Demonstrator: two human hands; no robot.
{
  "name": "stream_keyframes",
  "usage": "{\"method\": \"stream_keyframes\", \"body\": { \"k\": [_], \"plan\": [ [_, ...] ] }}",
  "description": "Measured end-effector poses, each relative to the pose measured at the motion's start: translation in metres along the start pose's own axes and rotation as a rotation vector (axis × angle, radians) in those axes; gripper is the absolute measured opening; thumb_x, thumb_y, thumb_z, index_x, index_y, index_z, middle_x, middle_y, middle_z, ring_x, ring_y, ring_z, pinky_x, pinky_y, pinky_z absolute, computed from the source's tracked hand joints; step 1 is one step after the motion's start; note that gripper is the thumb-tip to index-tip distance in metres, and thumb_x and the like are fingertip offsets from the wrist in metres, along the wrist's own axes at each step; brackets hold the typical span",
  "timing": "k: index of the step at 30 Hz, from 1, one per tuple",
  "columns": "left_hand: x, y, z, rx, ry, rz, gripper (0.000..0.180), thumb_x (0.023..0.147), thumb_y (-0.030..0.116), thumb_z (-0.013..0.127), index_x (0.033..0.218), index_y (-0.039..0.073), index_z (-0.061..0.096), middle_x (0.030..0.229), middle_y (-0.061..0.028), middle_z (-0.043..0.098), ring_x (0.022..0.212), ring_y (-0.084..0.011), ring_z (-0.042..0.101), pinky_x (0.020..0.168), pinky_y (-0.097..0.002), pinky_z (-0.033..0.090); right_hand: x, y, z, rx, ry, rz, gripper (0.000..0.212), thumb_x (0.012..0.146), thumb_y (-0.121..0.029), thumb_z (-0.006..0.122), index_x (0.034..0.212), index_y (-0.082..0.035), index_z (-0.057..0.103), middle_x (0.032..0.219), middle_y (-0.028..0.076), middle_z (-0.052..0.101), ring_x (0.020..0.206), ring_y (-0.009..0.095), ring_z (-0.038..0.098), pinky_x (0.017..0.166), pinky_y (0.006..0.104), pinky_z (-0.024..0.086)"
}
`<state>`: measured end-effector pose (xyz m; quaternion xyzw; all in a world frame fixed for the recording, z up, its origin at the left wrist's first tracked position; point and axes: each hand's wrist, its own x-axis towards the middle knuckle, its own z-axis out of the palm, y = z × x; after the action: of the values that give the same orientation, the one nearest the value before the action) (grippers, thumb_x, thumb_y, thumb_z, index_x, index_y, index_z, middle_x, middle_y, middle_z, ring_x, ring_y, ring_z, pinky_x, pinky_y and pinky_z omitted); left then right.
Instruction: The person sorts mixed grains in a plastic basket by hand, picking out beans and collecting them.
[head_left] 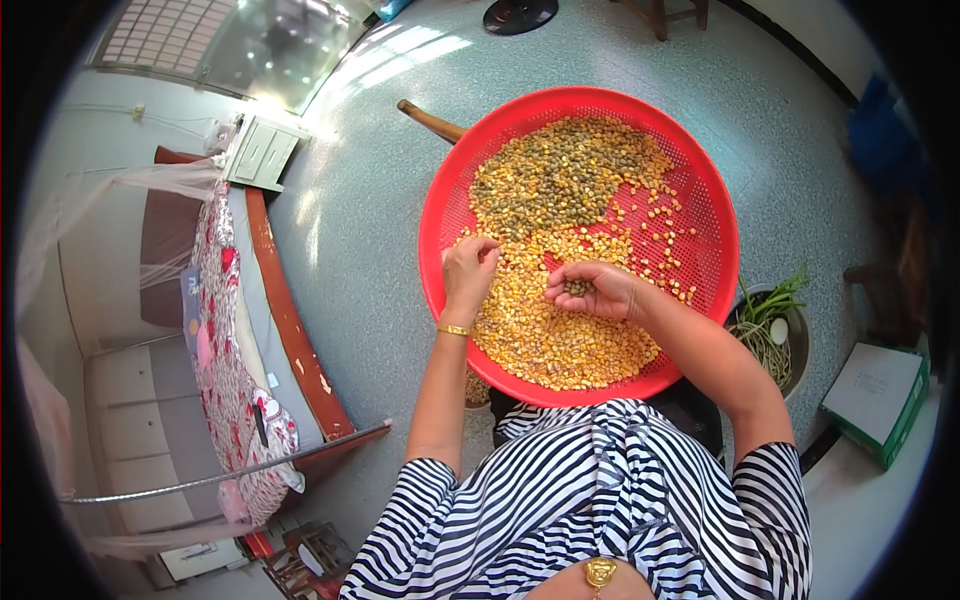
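Observation:
A large round red perforated tray rests on my lap, spread with yellow split beans near me and a greener, darker patch of beans at the far side. My left hand, with a gold bangle on the wrist, is bent over the yellow beans at the tray's left, fingertips pinched down among them. My right hand is cupped palm-up over the tray's middle and holds a small pile of dark greenish beans.
A metal bowl with green stalks and a white egg-like thing stands on the speckled floor at my right. A green and white box lies beyond it. A bed with a floral cover runs along my left. A wooden stick pokes out behind the tray.

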<state>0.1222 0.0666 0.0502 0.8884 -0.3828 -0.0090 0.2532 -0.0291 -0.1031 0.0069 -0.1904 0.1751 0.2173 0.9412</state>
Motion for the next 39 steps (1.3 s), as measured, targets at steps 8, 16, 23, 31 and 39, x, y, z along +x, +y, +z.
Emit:
{"method": "stream_keyframes", "body": {
  "k": [8, 16, 23, 31, 39],
  "plan": [
    [0.016, 0.012, 0.017, 0.114, -0.047, 0.006, 0.013, 0.07, 0.018, 0.062, 0.074, 0.007, 0.065, 0.068, -0.0061, 0.061, 0.064, -0.0205, 0.058, 0.068, -0.0353, 0.042, -0.002, -0.001, 0.001, -0.029, 0.004, -0.004, 0.023, 0.089, -0.014, 0.04, 0.097, 0.003, 0.052, 0.093, 0.015, 0.059, 0.078, 0.017, 0.06, 0.072, 0.025, 0.053],
    [0.021, 0.016, 0.025, 0.189, -0.06, 0.049, 0.008, 0.07, 0.017, 0.063, 0.073, 0.009, 0.064, 0.071, -0.005, 0.061, 0.07, -0.0184, 0.058, 0.077, -0.0363, 0.036, -0.001, -0.001, 0.002, -0.032, 0.0, -0.004, 0.023, 0.089, -0.014, 0.04, 0.098, 0.003, 0.052, 0.092, 0.014, 0.059, 0.077, 0.017, 0.06, 0.072, 0.0245, 0.053],
    [0.009, 0.036, 0.003, -0.21, 0.008, -0.027, 0.009, 0.068, 0.011, 0.066, 0.073, 0.004, 0.064, 0.065, -0.0057, 0.059, 0.054, -0.0149, 0.055, 0.05, -0.026, 0.044, 0.0, -0.002, 0.001, -0.008, 0.023, 0.004, 0.026, 0.09, -0.018, 0.038, 0.099, 0.003, 0.051, 0.091, 0.015, 0.059, 0.076, 0.017, 0.061, 0.071, 0.0248, 0.053],
    [-0.005, 0.063, 0.007, -0.203, 0.042, 0.064, 0.008, 0.071, 0.012, 0.065, 0.072, 0.005, 0.063, 0.066, -0.0051, 0.059, 0.059, -0.0151, 0.055, 0.059, -0.0286, 0.042, 0.003, -0.001, -0.004, 0.082, -0.036, 0.002, 0.031, 0.092, -0.024, 0.036, 0.098, 0.003, 0.051, 0.092, 0.017, 0.059, 0.075, 0.019, 0.061, 0.069, 0.0261, 0.055],
    [0.013, 0.024, 0.026, 0.009, -0.003, -0.03, 0.009, 0.072, 0.018, 0.061, 0.072, 0.009, 0.062, 0.067, -0.0036, 0.058, 0.065, -0.0195, 0.056, 0.075, -0.0361, 0.035, 0.001, -0.001, -0.003, 0.055, 0.018, 0.002, 0.027, 0.091, -0.018, 0.038, 0.098, 0.004, 0.051, 0.092, 0.018, 0.059, 0.076, 0.02, 0.062, 0.069, 0.0255, 0.054]
  ]
}}
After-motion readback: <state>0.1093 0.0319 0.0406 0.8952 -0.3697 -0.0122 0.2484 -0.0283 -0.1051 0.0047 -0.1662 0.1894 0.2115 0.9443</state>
